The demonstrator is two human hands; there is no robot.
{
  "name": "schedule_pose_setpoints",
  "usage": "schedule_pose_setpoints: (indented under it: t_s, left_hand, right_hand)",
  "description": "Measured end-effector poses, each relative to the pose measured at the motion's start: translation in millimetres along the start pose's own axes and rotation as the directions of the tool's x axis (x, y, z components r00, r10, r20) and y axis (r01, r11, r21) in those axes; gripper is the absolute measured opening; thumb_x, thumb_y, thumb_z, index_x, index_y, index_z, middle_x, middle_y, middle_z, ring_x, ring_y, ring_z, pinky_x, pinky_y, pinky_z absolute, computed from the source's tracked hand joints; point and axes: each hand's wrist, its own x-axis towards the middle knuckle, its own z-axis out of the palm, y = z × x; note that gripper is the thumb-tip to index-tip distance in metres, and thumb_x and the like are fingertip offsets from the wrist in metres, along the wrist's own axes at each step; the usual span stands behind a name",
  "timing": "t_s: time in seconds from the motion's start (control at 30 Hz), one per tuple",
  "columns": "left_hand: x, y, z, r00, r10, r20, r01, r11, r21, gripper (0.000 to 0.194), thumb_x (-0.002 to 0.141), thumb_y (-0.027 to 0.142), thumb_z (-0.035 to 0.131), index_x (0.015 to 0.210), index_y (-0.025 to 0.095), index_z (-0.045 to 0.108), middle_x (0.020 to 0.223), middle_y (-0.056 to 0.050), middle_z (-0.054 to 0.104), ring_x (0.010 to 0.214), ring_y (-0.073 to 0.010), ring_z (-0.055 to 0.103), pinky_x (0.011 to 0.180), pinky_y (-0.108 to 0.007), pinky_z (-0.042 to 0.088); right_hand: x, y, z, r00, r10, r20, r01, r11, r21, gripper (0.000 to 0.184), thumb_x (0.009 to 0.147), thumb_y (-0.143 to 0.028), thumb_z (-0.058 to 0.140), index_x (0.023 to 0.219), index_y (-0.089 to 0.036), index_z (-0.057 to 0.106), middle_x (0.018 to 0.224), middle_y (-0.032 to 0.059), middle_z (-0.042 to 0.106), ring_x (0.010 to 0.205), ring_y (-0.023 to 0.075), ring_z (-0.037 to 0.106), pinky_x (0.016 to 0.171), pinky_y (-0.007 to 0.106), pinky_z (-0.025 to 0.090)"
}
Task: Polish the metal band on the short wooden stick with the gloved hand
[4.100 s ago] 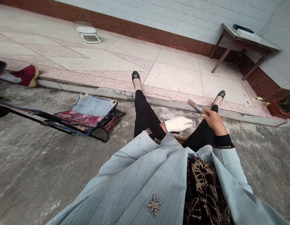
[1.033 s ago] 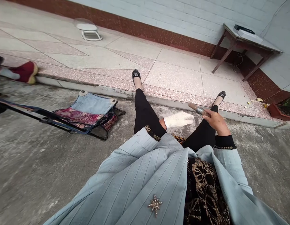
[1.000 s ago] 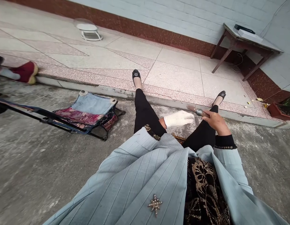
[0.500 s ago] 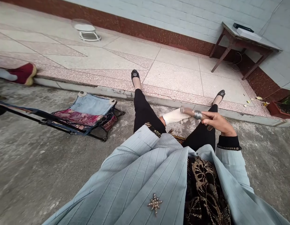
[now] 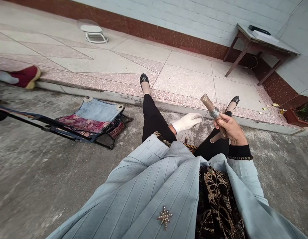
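Observation:
My right hand (image 5: 232, 129) is bare and closed around a worn brown wooden stick tool (image 5: 207, 101), with silvery wire wound about its middle. The stick tilts up and to the left. A short crosspiece shows at its lower end, below my fingers. To the left of it, my left hand (image 5: 187, 122) wears a white knitted glove. Its fingers point right, bent and pressed together; whatever they may pinch is hidden. Between my legs, below the glove, part of a black-and-yellow striped thing (image 5: 191, 146) shows, mostly covered by my jacket.
A low folding chair (image 5: 94, 114) with denim and floral cloth stands at my left. Beyond the raised tiled step (image 5: 184, 79) are a small white stool (image 5: 95, 33) and a wooden table (image 5: 243, 39). A planter (image 5: 297, 117) sits right. Another person's red shoe (image 5: 27, 76) is far left.
The stick has swung from lying level across the glove to pointing upward, apart from it. My right hand has turned with it. More of the gloved left hand shows.

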Motion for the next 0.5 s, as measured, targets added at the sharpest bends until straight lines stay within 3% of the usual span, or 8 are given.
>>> schedule_pose_setpoints:
  t_s: [0.1,0.3,0.5]
  left_hand:
    - [0,1,-3.0,0.999,0.022,-0.037,-0.017,0.993,0.114,0.026,0.092,0.037,0.049,0.091,0.015,0.063,0.071,0.001,0.056,0.061,-0.0087,0.049,0.059,-0.021,0.039]
    - [1,-1,-3.6,0.992,0.07,0.108,-0.038,0.961,-0.273,0.028,0.089,0.036,0.056,0.089,0.01,0.065,0.088,-0.007,0.065,0.073,-0.0109,0.06,0.076,-0.027,0.048]
    - [0,-2,-2.4,0.997,-0.002,0.079,0.044,0.847,-0.53,0.035,0.085,0.043,0.064,0.083,0.008,0.064,0.077,-0.009,0.066,0.07,-0.0143,0.063,0.073,-0.03,0.051]
  right_hand:
    - [1,1,1,1.0,0.008,-0.011,-0.008,1.0,0.006,0.032,0.074,-0.046,0.071,0.089,-0.019,0.062,0.072,-0.0005,0.056,0.06,0.0117,0.046,0.055,0.025,0.041]
    - [4,2,-1,0.999,-0.029,-0.026,0.031,0.998,0.055,0.028,0.078,-0.043,0.07,0.092,-0.019,0.063,0.074,0.0001,0.056,0.06,0.0111,0.047,0.057,0.025,0.041]
    - [9,-7,-1,0.994,-0.072,-0.076,0.081,0.99,0.118,0.027,0.079,-0.04,0.069,0.096,-0.02,0.063,0.073,-0.001,0.054,0.06,0.011,0.047,0.058,0.025,0.042]
